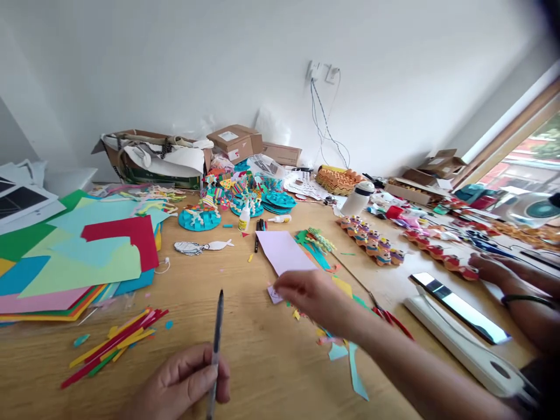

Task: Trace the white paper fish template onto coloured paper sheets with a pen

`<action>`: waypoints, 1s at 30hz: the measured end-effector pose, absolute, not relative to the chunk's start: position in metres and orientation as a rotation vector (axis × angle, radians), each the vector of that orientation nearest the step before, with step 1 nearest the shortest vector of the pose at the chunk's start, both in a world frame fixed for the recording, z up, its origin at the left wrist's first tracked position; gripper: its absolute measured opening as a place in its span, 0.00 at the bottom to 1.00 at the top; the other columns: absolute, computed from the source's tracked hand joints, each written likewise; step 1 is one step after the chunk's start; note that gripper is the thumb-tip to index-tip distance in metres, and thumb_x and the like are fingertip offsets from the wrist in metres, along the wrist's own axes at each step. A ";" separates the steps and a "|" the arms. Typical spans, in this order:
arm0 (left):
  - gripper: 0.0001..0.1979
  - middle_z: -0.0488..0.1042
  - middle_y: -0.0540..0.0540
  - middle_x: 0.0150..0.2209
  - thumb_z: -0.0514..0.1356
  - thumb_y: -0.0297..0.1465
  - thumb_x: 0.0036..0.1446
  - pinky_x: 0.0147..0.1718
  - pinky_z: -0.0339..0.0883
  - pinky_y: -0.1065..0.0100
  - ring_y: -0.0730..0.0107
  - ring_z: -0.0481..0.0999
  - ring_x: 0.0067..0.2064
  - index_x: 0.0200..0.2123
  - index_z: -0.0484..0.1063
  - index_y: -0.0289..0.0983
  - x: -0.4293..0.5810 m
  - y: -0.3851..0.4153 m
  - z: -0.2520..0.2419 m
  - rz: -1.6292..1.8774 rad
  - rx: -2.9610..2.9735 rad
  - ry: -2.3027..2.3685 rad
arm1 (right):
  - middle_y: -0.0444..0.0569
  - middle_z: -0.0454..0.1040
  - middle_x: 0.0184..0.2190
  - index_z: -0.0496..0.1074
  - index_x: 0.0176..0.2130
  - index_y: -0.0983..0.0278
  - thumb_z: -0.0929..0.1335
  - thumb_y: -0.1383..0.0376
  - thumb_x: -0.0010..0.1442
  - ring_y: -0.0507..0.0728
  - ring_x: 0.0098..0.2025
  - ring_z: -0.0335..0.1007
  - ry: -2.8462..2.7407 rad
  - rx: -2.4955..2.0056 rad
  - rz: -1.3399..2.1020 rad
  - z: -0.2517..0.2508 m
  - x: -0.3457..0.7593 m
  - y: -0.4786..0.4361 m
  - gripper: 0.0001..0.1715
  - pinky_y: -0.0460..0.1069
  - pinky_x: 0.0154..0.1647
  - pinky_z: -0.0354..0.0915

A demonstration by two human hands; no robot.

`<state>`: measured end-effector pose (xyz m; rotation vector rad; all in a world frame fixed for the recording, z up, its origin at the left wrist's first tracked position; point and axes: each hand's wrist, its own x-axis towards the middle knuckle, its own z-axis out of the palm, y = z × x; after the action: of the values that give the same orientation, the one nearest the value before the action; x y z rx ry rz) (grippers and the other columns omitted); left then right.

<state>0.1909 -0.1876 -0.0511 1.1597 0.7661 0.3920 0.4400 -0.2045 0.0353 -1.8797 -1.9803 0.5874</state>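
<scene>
My left hand [188,376] is closed around a dark-tipped pen [217,326], which stands upright at the bottom centre. My right hand [308,294] reaches over the table, its fingers bent together at a small lilac paper piece [274,294]; whether they grip it is hidden. Just behind that hand lies a lilac sheet [285,252]. Colourful paper scraps [336,352] are partly under my right forearm. Red-handled scissors [387,318] rest to the right of it.
Coloured paper sheets [83,262] and paper strips [116,347] cover the left. A glue bottle [244,217] and markers [257,236] stand or lie mid-table. Right are painted egg-carton pieces [371,239], a white lamp [468,347] and another person's hands [503,277].
</scene>
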 end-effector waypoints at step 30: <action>0.15 0.74 0.45 0.41 0.52 0.35 0.51 0.40 0.66 0.67 0.65 0.73 0.42 0.41 0.69 0.35 0.130 -0.068 0.026 0.655 2.270 1.260 | 0.43 0.70 0.24 0.67 0.27 0.65 0.69 0.58 0.50 0.47 0.21 0.54 -1.028 -1.095 1.171 -0.017 0.364 -0.193 0.12 0.45 0.23 0.50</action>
<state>0.1295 -0.0682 0.0264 2.2705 1.2602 0.6552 0.3643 -0.1928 -0.0174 -1.0950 -1.0280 1.1711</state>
